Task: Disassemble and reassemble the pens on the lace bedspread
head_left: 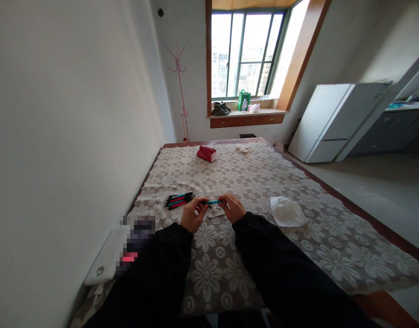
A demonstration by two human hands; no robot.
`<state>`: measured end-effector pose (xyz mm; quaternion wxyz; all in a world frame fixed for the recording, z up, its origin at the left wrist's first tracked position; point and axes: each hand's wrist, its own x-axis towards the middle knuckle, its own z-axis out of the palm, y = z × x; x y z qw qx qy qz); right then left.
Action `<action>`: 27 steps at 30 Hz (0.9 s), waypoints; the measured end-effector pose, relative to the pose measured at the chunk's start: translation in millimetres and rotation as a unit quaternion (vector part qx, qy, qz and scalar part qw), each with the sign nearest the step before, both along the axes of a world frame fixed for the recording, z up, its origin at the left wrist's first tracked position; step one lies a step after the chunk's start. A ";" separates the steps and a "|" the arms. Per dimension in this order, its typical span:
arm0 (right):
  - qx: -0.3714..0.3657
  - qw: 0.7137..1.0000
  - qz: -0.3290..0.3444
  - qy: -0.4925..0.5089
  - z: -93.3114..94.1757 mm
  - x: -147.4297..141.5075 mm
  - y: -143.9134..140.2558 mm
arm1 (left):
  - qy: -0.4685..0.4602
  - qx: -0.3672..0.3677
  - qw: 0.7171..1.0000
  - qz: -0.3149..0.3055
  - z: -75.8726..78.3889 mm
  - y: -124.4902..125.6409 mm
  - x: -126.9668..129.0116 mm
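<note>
A blue pen (213, 202) with a dark end is held level just above the tablecloth. My left hand (193, 214) pinches its left end, and my right hand (232, 207) pinches the right end between thumb and fingers. Left of my left hand lies a bunch of pens (179, 200) with blue, red and black barrels, side by side. Below the held pen, a thin white piece (216, 213) rests on the cloth, partly hidden by my right hand. A small dark piece shows near my left fingertips, too small to name.
White paper (287, 212) lies on the flowered tablecloth (206, 273) to the right. Farther back are a red packet (206, 154) and a crumpled white item (242, 149). A white device (102, 259) with a cable sits by the wall at left, beside a blurred-out patch.
</note>
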<state>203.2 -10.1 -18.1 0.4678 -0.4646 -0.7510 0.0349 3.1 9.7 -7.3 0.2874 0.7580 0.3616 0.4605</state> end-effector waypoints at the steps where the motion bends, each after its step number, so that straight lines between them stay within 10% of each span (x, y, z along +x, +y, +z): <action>1: 0.001 1.000 0.000 0.002 0.0 -0.1 -0.1 | 0.000 -0.001 1.000 0.000 -0.4 0.1 0.0; 27: -0.011 1.000 0.015 -0.016 -1.2 -0.6 -1.1 | 0.032 -0.007 0.999 -0.021 -2.4 3.2 -2.2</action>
